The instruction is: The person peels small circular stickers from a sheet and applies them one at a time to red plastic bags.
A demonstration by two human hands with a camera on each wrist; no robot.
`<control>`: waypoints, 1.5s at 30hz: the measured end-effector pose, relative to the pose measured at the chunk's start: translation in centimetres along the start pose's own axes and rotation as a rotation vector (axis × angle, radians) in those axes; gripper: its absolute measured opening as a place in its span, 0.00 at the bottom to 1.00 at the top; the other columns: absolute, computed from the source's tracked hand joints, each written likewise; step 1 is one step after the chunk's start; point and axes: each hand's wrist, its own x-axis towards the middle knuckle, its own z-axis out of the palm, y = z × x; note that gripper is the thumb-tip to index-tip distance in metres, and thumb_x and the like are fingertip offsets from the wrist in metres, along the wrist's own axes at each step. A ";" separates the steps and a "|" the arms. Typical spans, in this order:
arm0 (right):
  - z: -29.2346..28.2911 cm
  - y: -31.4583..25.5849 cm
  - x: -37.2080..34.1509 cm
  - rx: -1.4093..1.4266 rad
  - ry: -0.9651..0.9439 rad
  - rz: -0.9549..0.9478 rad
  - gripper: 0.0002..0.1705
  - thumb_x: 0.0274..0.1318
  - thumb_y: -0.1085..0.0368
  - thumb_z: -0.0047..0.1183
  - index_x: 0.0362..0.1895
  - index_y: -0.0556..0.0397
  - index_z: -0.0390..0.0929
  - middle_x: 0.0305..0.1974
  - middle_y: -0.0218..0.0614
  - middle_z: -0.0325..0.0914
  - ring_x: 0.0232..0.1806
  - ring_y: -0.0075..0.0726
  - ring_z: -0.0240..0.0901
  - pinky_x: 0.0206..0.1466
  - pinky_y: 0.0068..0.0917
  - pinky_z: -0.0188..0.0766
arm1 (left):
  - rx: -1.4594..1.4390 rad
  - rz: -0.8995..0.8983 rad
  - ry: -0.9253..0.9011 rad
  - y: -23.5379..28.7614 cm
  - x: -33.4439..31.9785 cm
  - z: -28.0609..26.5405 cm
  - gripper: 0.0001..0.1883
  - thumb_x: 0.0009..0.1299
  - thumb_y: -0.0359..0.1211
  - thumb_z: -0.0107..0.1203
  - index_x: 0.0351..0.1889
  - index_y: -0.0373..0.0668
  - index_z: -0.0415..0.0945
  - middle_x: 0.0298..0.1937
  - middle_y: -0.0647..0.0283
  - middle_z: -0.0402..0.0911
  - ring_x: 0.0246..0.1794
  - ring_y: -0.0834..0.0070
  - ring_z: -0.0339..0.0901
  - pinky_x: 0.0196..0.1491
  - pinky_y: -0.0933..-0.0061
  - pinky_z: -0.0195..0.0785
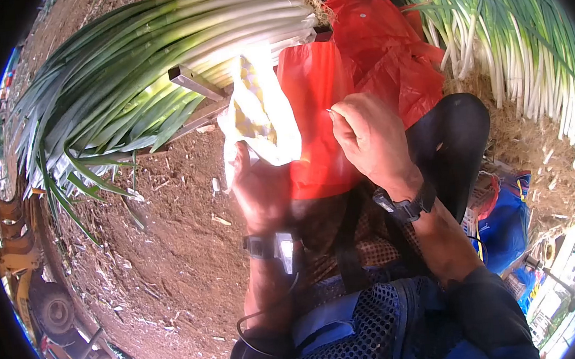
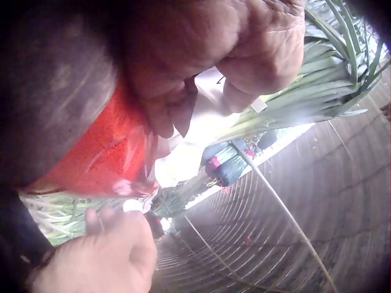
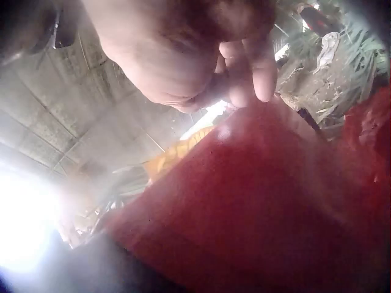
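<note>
My left hand [image 1: 261, 191] grips a white sheet [image 1: 264, 124] with a faint yellow pattern, the thumb lying on its near edge. Strong light washes out much of the sheet. A flat red plastic bag [image 1: 317, 126] lies over the lap between the hands. Above it, my right hand [image 1: 372, 136] pinches a small white piece between thumb and index finger. The left wrist view shows this white piece [image 2: 135, 206] as a roundish disc at the fingertips. Crumpled red plastic bags [image 1: 385, 43] with small white spots lie beyond the right hand.
Thick leeks [image 1: 209, 37] lie at the upper left, over a square metal bar [image 1: 197, 83]. Spring onions [image 1: 521, 60] fill the upper right. Bare soil [image 1: 165, 256] is on the left, a wheeled vehicle [image 1: 54, 309] at its edge. A blue bag [image 1: 505, 223] is at the right.
</note>
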 end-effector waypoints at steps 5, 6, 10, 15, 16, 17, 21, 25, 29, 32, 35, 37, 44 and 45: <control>-0.1 -1.4 -0.8 -0.066 -0.140 -0.061 0.08 0.51 0.71 0.58 0.37 0.54 0.75 0.39 0.36 0.70 0.41 0.44 0.71 0.43 0.38 0.75 | 0.044 0.004 -0.014 0.1 -0.1 0.1 0.24 0.79 0.44 0.46 0.68 0.44 0.65 0.66 0.60 0.73 0.67 0.63 0.67 0.69 0.48 0.56; -0.3 -1.5 -0.7 -0.057 -0.158 -0.068 0.08 0.51 0.71 0.57 0.37 0.55 0.76 0.39 0.37 0.70 0.41 0.44 0.70 0.43 0.39 0.75 | 0.045 0.007 -0.016 0.1 -0.1 0.2 0.24 0.79 0.44 0.46 0.68 0.44 0.65 0.65 0.60 0.73 0.66 0.64 0.67 0.69 0.49 0.56; -1.4 -0.5 -0.5 0.253 -0.177 0.043 0.10 0.52 0.72 0.61 0.40 0.57 0.78 0.39 0.39 0.73 0.40 0.47 0.73 0.43 0.36 0.76 | 0.035 0.006 -0.038 0.0 0.2 0.0 0.23 0.79 0.43 0.45 0.68 0.44 0.66 0.65 0.59 0.73 0.66 0.65 0.68 0.70 0.54 0.56; -2.2 0.0 -1.7 0.397 -0.212 0.285 0.18 0.46 0.69 0.70 0.40 0.57 0.77 0.39 0.41 0.75 0.35 0.44 0.74 0.41 0.36 0.75 | 0.133 0.008 -0.139 0.3 -0.4 -0.2 0.21 0.81 0.40 0.41 0.66 0.41 0.66 0.65 0.62 0.74 0.65 0.74 0.69 0.73 0.61 0.52; -1.7 -0.4 -2.0 0.346 -0.151 0.241 0.16 0.47 0.68 0.69 0.38 0.56 0.76 0.37 0.41 0.76 0.34 0.45 0.75 0.39 0.37 0.74 | 0.199 0.025 -0.138 0.3 -0.4 -0.3 0.21 0.81 0.40 0.39 0.66 0.40 0.66 0.65 0.63 0.74 0.65 0.76 0.68 0.73 0.62 0.52; -1.2 -0.3 -2.1 0.354 -0.136 0.226 0.15 0.47 0.68 0.69 0.38 0.56 0.76 0.36 0.40 0.76 0.34 0.45 0.75 0.39 0.37 0.74 | 0.265 0.042 -0.142 0.3 -0.3 -0.2 0.21 0.81 0.39 0.38 0.66 0.40 0.66 0.65 0.64 0.74 0.65 0.78 0.68 0.73 0.63 0.51; 0.0 0.6 -2.1 0.374 -0.112 0.207 0.11 0.50 0.69 0.67 0.33 0.56 0.76 0.31 0.40 0.76 0.33 0.47 0.75 0.36 0.38 0.73 | 0.340 0.043 -0.175 0.6 -0.3 0.1 0.21 0.81 0.39 0.37 0.67 0.40 0.65 0.66 0.64 0.74 0.66 0.77 0.68 0.74 0.61 0.51; -0.8 0.3 -2.1 0.373 -0.160 0.296 0.08 0.55 0.69 0.63 0.33 0.57 0.77 0.31 0.41 0.77 0.32 0.44 0.76 0.35 0.36 0.73 | -0.008 -0.083 -0.218 1.4 -0.5 -0.3 0.26 0.78 0.44 0.47 0.70 0.41 0.64 0.68 0.57 0.72 0.68 0.58 0.68 0.71 0.47 0.57; -6.9 -4.5 0.0 0.830 -0.432 0.703 0.07 0.60 0.71 0.58 0.43 0.59 0.81 0.30 0.39 0.82 0.28 0.25 0.79 0.35 0.26 0.76 | 0.054 -0.012 -0.131 1.0 -0.7 -0.1 0.27 0.77 0.43 0.49 0.70 0.41 0.64 0.68 0.56 0.71 0.67 0.58 0.69 0.71 0.48 0.58; -11.4 -7.5 -0.6 1.559 -0.670 0.121 0.06 0.63 0.71 0.53 0.42 0.58 0.80 0.34 0.40 0.82 0.32 0.33 0.80 0.39 0.29 0.79 | 0.156 0.039 -0.051 0.3 -0.4 0.2 0.26 0.77 0.44 0.49 0.68 0.40 0.64 0.64 0.57 0.73 0.65 0.62 0.70 0.69 0.52 0.59; -10.3 -9.0 -2.3 2.083 -0.726 -0.370 0.08 0.64 0.72 0.47 0.40 0.57 0.79 0.40 0.46 0.82 0.40 0.44 0.81 0.42 0.33 0.79 | 0.250 0.064 0.056 0.3 -0.2 -0.3 0.24 0.79 0.45 0.48 0.63 0.38 0.67 0.58 0.61 0.76 0.59 0.68 0.71 0.65 0.57 0.60; -11.4 -9.3 -1.6 2.047 -0.707 -0.273 0.07 0.64 0.71 0.49 0.39 0.56 0.80 0.39 0.46 0.82 0.39 0.44 0.81 0.41 0.33 0.79 | 0.260 0.067 0.090 0.3 -0.2 -0.4 0.21 0.80 0.44 0.47 0.60 0.38 0.68 0.55 0.62 0.76 0.55 0.72 0.71 0.62 0.60 0.62; -9.5 -5.1 -0.3 0.805 -0.426 0.454 0.14 0.52 0.60 0.70 0.31 0.55 0.79 0.25 0.38 0.83 0.25 0.26 0.81 0.28 0.28 0.75 | 0.913 0.231 0.103 0.3 0.4 -2.3 0.22 0.78 0.39 0.49 0.65 0.36 0.66 0.62 0.57 0.74 0.61 0.66 0.71 0.68 0.56 0.61; -7.7 -4.1 -0.4 0.607 -0.463 0.641 0.18 0.48 0.58 0.72 0.30 0.55 0.76 0.24 0.40 0.81 0.25 0.30 0.80 0.27 0.29 0.74 | 0.967 0.250 0.083 0.3 0.4 -2.1 0.24 0.77 0.39 0.50 0.67 0.36 0.65 0.64 0.56 0.74 0.64 0.62 0.71 0.69 0.54 0.60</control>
